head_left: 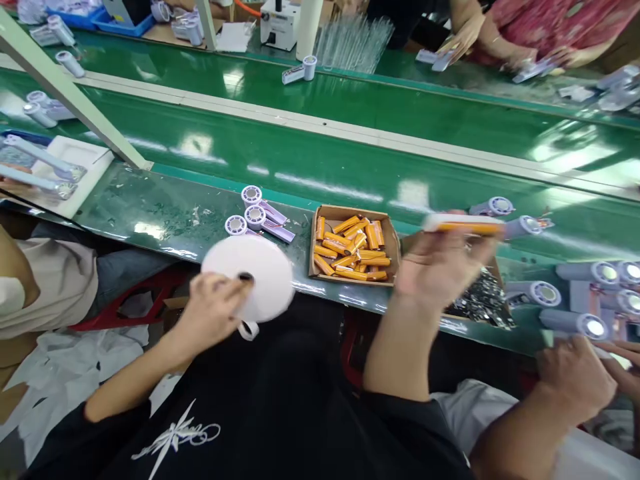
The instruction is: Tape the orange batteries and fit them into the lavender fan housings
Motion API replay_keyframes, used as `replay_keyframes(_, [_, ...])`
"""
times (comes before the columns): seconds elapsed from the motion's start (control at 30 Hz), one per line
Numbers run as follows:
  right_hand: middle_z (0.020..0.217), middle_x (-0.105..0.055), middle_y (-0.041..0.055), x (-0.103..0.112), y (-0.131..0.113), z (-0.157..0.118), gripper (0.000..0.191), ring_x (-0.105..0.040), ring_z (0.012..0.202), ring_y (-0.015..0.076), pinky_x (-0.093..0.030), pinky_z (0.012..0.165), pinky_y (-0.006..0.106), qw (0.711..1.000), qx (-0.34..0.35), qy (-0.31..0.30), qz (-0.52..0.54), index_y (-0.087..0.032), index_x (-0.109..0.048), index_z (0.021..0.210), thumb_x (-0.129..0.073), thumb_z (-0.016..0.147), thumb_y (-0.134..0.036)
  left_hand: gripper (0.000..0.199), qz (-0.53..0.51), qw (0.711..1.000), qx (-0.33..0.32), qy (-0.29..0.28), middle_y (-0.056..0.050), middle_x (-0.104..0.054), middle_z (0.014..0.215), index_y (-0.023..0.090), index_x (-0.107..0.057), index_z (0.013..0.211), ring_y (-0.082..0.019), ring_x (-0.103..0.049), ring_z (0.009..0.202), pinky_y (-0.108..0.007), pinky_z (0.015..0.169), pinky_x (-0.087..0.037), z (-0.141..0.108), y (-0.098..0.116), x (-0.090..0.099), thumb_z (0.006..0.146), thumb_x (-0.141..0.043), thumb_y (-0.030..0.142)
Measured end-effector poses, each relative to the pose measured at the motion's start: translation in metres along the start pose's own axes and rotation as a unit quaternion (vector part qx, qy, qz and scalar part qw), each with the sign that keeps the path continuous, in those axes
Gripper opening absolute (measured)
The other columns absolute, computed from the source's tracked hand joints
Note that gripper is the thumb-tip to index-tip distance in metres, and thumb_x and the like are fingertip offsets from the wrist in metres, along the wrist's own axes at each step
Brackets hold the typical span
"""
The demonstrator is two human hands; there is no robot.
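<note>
My left hand grips a wide white tape roll near its dark centre hole, and a loose end curls below it. Raised over the bench's right part, my right hand is closed around an orange cylindrical battery with a white strip along its upper side; motion blurs both. Between my hands sits a cardboard box of several orange batteries. Behind the roll lie a few lilac handheld fan housings. A box of small shiny metal parts is partly hidden behind my right wrist.
A green conveyor runs beyond the bench, with a pale metal rail along it. More lilac housings stand at right, near a co-worker's hand. A slanted post rises at left. Other people's hands work across the line.
</note>
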State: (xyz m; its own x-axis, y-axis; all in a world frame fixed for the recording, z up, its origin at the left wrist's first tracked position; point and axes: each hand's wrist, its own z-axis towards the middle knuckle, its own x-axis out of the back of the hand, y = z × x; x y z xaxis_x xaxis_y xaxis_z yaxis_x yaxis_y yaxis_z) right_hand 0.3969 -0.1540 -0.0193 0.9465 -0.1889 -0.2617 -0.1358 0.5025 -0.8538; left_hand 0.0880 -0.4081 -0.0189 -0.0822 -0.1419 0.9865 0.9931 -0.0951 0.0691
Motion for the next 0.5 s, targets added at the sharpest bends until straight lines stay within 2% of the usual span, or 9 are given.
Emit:
replay_keyframes(0.03, [0.134,-0.071,0.0053,0.011,0.001,0.012,0.041,-0.072,0.125,0.0231,-0.063,0.102,0.039,0.999,0.022,0.029,0.0,-0.039,-0.066,0.136,-0.073,0.096,-0.044,0.07,0.01,0.999,0.043,-0.029,-0.013,-0.071,0.134,0.027,-0.061,0.15,-0.038,-0.051,0.123,-0.057,0.109,-0.039,-0.006,-0.026,0.001,0.081,-0.073,0.025])
replay_keyframes(0.07, [0.134,-0.071,0.0054,0.021,0.002,0.017,0.041,-0.071,0.126,0.0236,-0.063,0.101,0.039,0.999,0.016,0.036,0.0,-0.04,-0.067,0.135,-0.075,0.094,-0.043,0.073,0.022,0.994,0.089,-0.056,-0.016,-0.069,0.139,0.024,-0.059,0.152,-0.041,-0.05,0.127,-0.059,0.108,-0.04,-0.011,-0.052,0.001,0.08,-0.071,0.025])
replay_keyframes(0.13, [0.128,-0.073,0.0059,0.031,0.002,0.008,0.049,-0.074,0.121,0.0262,-0.066,0.096,0.043,0.999,-0.042,0.016,0.004,-0.04,-0.067,0.133,-0.084,0.086,-0.04,0.08,0.032,0.983,0.153,-0.1,-0.018,-0.061,0.151,0.02,-0.052,0.157,-0.045,-0.044,0.137,-0.061,0.111,-0.04,-0.015,-0.096,0.001,0.079,-0.07,0.025])
replay_keyframes(0.2, [0.117,-0.077,0.0054,0.032,0.001,-0.016,0.059,-0.078,0.11,0.0275,-0.069,0.085,0.043,0.991,-0.129,-0.015,0.019,-0.035,-0.068,0.129,-0.092,0.076,-0.038,0.084,0.019,0.981,0.163,-0.104,-0.019,-0.054,0.158,0.02,-0.049,0.16,-0.047,-0.038,0.144,-0.062,0.114,-0.04,-0.008,-0.116,-0.001,0.08,-0.073,0.03])
replay_keyframes(0.27, [0.109,-0.079,0.0046,0.026,0.0,-0.04,0.064,-0.079,0.104,0.0261,-0.069,0.077,0.037,0.979,-0.198,-0.028,0.041,-0.03,-0.068,0.126,-0.097,0.068,-0.034,0.076,-0.005,0.991,0.114,-0.068,-0.018,-0.056,0.155,0.021,-0.054,0.156,-0.043,-0.04,0.145,-0.06,0.118,-0.039,0.011,-0.109,-0.004,0.085,-0.076,0.038])
replay_keyframes(0.37, [0.105,-0.08,0.0042,0.018,-0.001,-0.056,0.064,-0.08,0.098,0.0231,-0.067,0.072,0.029,0.969,-0.234,-0.032,0.072,-0.028,-0.069,0.123,-0.099,0.066,-0.029,0.043,-0.019,1.0,-0.009,-0.022,-0.013,-0.069,0.138,0.023,-0.07,0.137,-0.034,-0.053,0.135,-0.053,0.117,-0.042,0.049,-0.075,-0.016,0.097,-0.069,0.04])
replay_keyframes(0.43, [0.102,-0.081,0.0043,0.017,-0.002,-0.057,0.063,-0.081,0.096,0.0226,-0.066,0.071,0.027,0.968,-0.234,-0.037,0.079,-0.026,-0.07,0.121,-0.099,0.066,-0.026,0.03,0.002,0.997,-0.066,-0.03,-0.012,-0.071,0.134,0.023,-0.075,0.126,-0.032,-0.056,0.132,-0.053,0.116,-0.043,0.071,-0.057,-0.028,0.102,-0.063,0.037])
replay_keyframes(0.5, [0.101,-0.082,0.0053,0.022,-0.004,-0.055,0.063,-0.081,0.096,0.0232,-0.066,0.072,0.028,0.969,-0.232,-0.039,0.075,-0.025,-0.07,0.121,-0.1,0.066,-0.026,0.024,0.033,0.995,-0.086,-0.042,-0.013,-0.071,0.133,0.022,-0.078,0.118,-0.033,-0.057,0.131,-0.055,0.114,-0.043,0.084,-0.047,-0.038,0.102,-0.062,0.029])
